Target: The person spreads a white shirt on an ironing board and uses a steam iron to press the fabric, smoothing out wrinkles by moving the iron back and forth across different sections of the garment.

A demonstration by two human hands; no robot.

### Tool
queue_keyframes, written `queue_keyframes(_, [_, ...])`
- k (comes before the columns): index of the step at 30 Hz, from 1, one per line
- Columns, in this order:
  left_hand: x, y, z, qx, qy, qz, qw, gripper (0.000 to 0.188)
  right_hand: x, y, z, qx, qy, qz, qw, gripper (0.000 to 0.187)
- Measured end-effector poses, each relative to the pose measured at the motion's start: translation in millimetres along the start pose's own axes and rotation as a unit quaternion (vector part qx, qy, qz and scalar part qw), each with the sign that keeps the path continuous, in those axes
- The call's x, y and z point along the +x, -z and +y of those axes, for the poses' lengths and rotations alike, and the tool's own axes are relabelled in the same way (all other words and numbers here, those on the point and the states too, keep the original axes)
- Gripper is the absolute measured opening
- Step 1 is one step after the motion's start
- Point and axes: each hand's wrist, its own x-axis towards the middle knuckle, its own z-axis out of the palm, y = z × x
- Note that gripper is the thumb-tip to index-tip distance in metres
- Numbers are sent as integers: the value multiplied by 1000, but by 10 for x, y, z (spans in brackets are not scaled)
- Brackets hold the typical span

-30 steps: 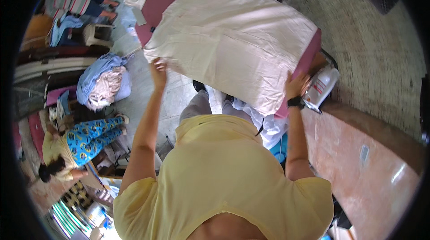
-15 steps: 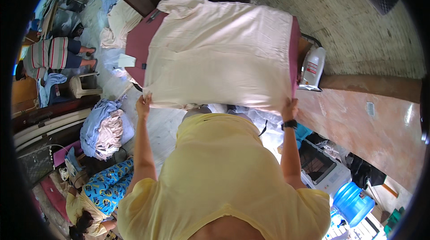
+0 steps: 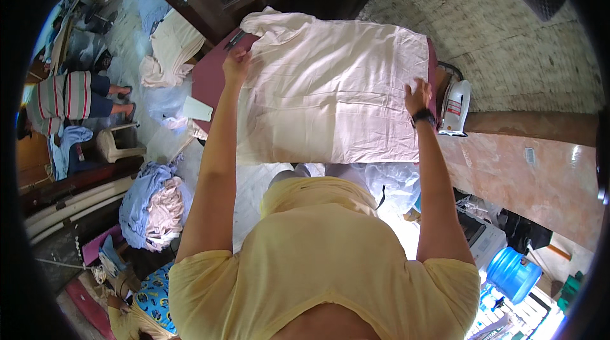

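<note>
A cream garment (image 3: 330, 86) lies spread over a maroon-covered ironing board (image 3: 208, 76), creased through its middle, with a bunched part at the far left. At the garment's left edge, my left hand (image 3: 237, 67) has its fingers curled closed, apparently pinching the cloth. My right hand (image 3: 418, 95), below a dark wristwatch, rests over the garment's right end with fingers spread. Just beyond my left fingers lies a small dark object (image 3: 235, 40) on the board. A white iron (image 3: 455, 108) stands off the board's right end.
A pale card-like piece (image 3: 197, 109) sticks out at the board's left edge. Piled blue and pink clothes (image 3: 151, 203) lie left of me. Two other people are at the left, one in a striped shirt (image 3: 63, 95). A blue water jug (image 3: 513, 274) stands lower right.
Both hands have moved from the garment's near edge farther over the board. My right hand has let go and spread its fingers. The near edge now lies flatter.
</note>
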Motion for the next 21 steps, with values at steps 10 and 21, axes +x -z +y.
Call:
queue_keyframes(10, [470, -733, 206, 197, -200, 184, 942, 22, 1288, -620, -920, 53, 7, -173, 983, 44])
queue_keyframes(21, [572, -1918, 1343, 185, -316, -89, 927, 38, 934, -758, -1275, 27, 60, 62, 996, 34])
